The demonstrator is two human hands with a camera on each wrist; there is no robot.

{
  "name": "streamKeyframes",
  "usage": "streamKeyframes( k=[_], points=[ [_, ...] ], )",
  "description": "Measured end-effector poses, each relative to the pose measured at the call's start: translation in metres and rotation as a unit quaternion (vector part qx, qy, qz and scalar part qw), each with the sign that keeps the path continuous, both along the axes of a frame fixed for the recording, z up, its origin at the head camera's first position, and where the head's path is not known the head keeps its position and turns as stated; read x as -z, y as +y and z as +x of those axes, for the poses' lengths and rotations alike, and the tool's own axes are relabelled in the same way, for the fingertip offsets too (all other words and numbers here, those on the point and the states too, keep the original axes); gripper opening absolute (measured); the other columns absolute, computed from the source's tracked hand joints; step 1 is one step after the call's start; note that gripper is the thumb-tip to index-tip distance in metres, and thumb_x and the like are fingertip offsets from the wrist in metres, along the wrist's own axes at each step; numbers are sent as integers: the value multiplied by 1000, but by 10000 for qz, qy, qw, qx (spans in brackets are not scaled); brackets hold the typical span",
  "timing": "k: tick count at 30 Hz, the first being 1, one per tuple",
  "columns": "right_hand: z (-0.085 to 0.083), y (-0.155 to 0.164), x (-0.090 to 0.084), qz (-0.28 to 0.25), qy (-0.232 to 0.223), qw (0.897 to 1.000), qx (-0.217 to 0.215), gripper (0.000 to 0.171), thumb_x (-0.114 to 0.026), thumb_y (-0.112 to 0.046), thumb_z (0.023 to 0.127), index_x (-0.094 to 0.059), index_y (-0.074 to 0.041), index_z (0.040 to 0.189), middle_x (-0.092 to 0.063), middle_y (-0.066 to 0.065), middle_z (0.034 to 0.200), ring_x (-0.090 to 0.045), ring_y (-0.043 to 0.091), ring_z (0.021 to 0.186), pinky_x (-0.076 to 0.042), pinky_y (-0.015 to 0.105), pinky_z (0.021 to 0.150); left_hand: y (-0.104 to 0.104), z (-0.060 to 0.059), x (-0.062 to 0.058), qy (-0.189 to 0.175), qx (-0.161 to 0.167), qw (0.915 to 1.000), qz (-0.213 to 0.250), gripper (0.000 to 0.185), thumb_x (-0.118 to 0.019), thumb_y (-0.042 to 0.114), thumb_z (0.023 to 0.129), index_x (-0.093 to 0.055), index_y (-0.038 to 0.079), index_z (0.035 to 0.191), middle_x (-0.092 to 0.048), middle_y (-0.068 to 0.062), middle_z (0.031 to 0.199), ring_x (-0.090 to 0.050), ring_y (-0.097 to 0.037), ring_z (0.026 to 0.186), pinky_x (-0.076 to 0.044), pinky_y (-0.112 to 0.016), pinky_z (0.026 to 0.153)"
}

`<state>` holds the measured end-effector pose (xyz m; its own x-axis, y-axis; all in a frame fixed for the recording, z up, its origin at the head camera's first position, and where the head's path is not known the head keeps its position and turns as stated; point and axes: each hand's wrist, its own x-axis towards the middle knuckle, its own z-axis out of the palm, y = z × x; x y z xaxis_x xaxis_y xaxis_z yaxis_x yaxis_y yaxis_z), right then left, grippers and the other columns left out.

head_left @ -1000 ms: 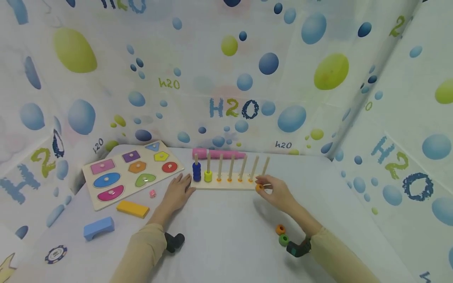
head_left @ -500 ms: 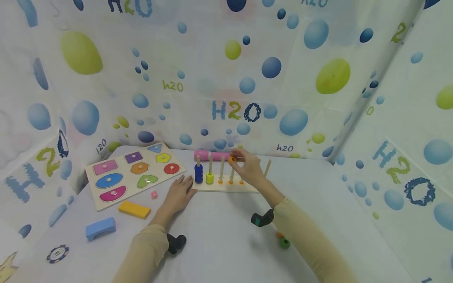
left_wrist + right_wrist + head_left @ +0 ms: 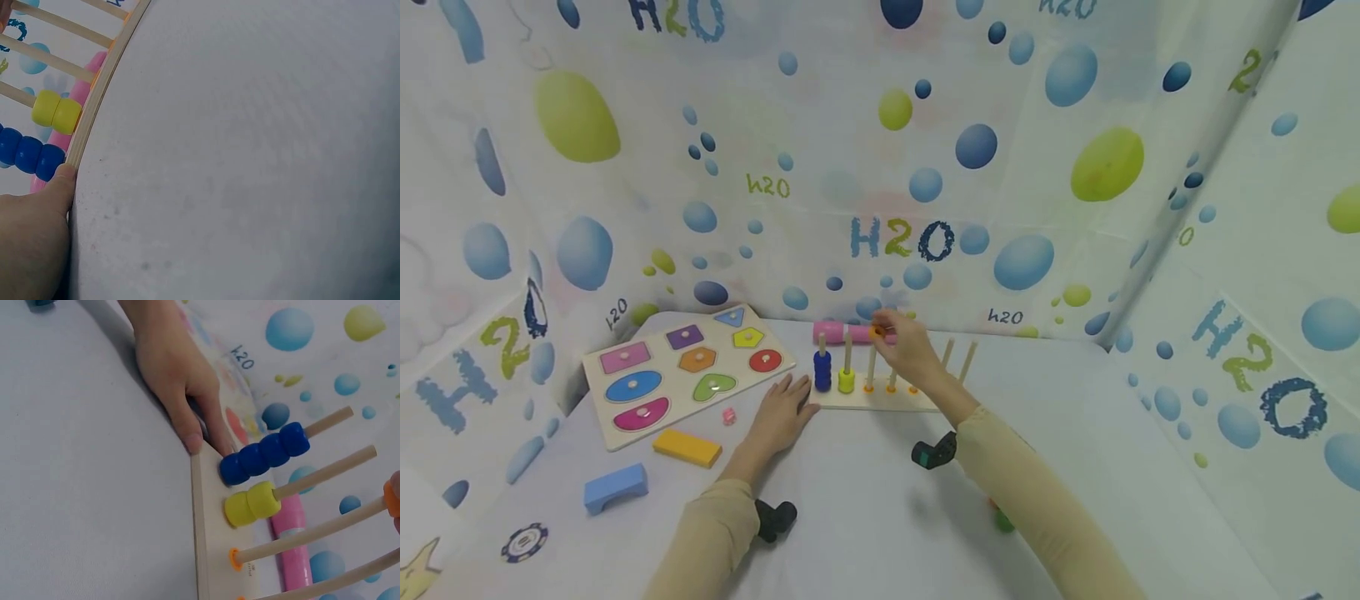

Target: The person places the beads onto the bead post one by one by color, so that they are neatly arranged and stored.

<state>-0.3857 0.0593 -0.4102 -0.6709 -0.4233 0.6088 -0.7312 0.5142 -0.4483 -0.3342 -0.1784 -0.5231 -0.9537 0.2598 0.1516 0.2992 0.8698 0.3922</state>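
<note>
A wooden peg board (image 3: pixel 880 402) stands on the white table, with a row of upright pegs. Several blue beads (image 3: pixel 265 453) fill the leftmost peg; two yellow beads (image 3: pixel 252 504) sit low on the second. At the board's left end my left hand (image 3: pixel 781 414) holds the base, its thumb on the front edge and a finger towards the back. My right hand (image 3: pixel 906 346) pinches an orange bead (image 3: pixel 877 332) at the tip of the third peg (image 3: pixel 312 531). Whether the peg enters the bead cannot be seen. That hand and forearm hide some pegs to the right.
A shape puzzle (image 3: pixel 688 375) lies at the left, with a pink die (image 3: pixel 729 416), a yellow block (image 3: pixel 687 448), a blue block (image 3: pixel 616 487) and a poker chip (image 3: pixel 524 542) nearby. Behind the pegs lies a pink cylinder (image 3: pixel 831 332). A green bead (image 3: pixel 1004 522) shows beside the right sleeve.
My right hand has carried the orange bead leftward and up, from near the board's right end to the third peg's tip. My left hand has stayed at the board's end.
</note>
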Motion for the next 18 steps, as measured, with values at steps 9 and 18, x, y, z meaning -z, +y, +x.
streamKeyframes(
  k=[9, 18],
  points=[
    [2, 2, -4, -30, -47, 10000, 73, 33, -67, 2, 85, -57, 4, 115, -66, 16, 105, -64, 24, 97, -53, 22, 84, 1, 0, -1, 68, -12, 10000, -17, 57, -51, 34, 97, -40, -1, 141, -37, -16, 147, -20, -38, 139, -12, -50, 115],
    [26, 32, -5, -260, -208, 9994, -40, 23, -67, -3, 87, -62, 1, 109, -66, 12, 102, -64, 21, 95, -54, 21, 82, 2, 1, -2, 108, 4, 9999, -79, 57, -50, 34, 98, -41, -2, 140, -38, -17, 146, -21, -39, 139, -13, -51, 115]
  ],
)
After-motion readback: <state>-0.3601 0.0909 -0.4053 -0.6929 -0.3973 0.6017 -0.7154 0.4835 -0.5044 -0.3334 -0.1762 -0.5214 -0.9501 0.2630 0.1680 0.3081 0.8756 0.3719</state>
